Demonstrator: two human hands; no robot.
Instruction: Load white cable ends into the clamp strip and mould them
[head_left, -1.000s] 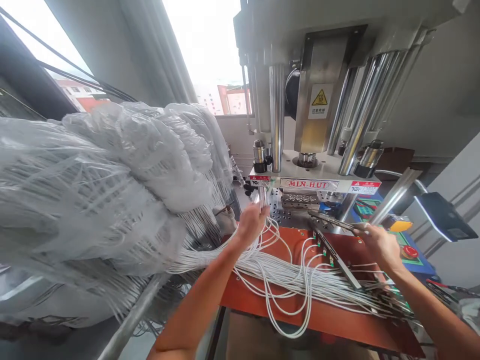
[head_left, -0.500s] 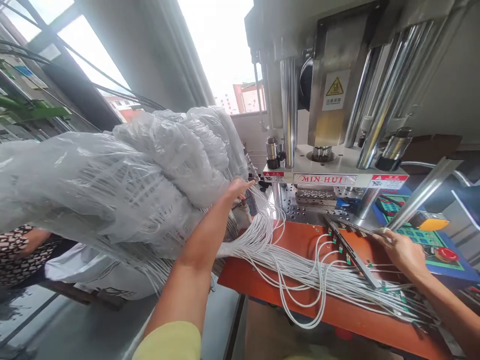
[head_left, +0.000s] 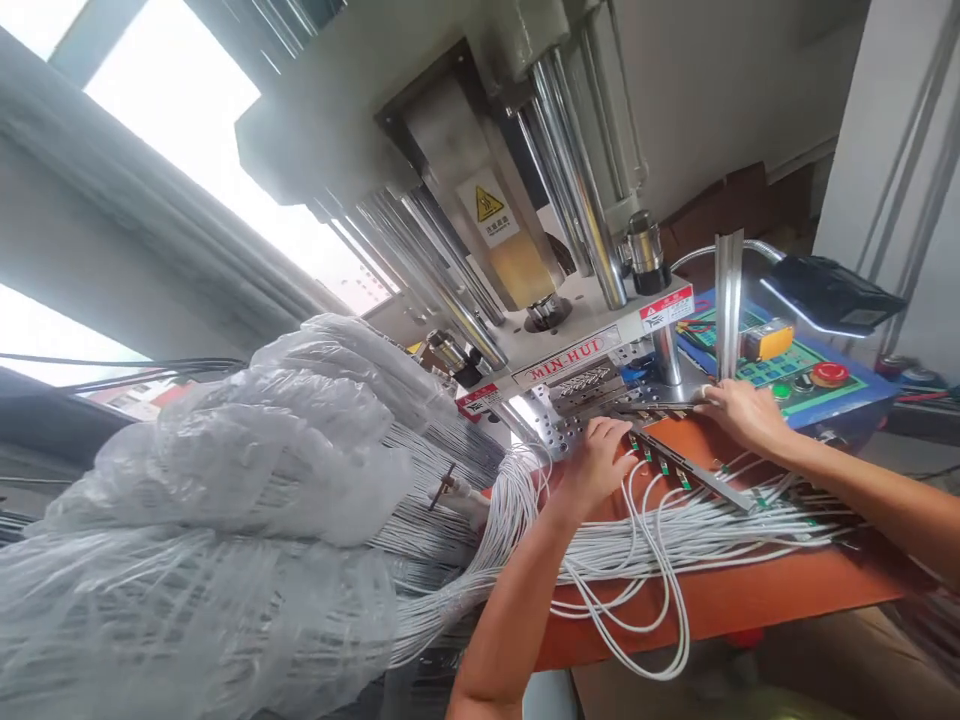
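Your right hand [head_left: 742, 415] pinches the right end of a slim grey metal bar [head_left: 660, 406] between thumb and fingers. The bar runs leftward from that grip, along the front of the press bed. Near its far end is your left hand [head_left: 596, 462], fingers bent; whether they touch or pinch anything, you cannot tell from here.

Just nearer to you than the grip, a second long, slotted grey metal bar [head_left: 709, 481] lies slanted, with small green-and-silver connector pieces [head_left: 683, 480] in a row beside it. Closer still, a thick spread of thin white cables [head_left: 675, 545] crosses a flat reddish-orange board [head_left: 750, 592], one loop hanging over its front edge.

Beyond the grip and to its left, a ridged silver metal mould block [head_left: 585, 390] sits under the big cream-and-steel press [head_left: 574, 358] lettered MIN-HUI. Right of the grip is a blue control box [head_left: 862, 400] with a round red button [head_left: 830, 374]. Far to the grip's left bulges a large cable bundle wrapped in clear plastic [head_left: 247, 470].
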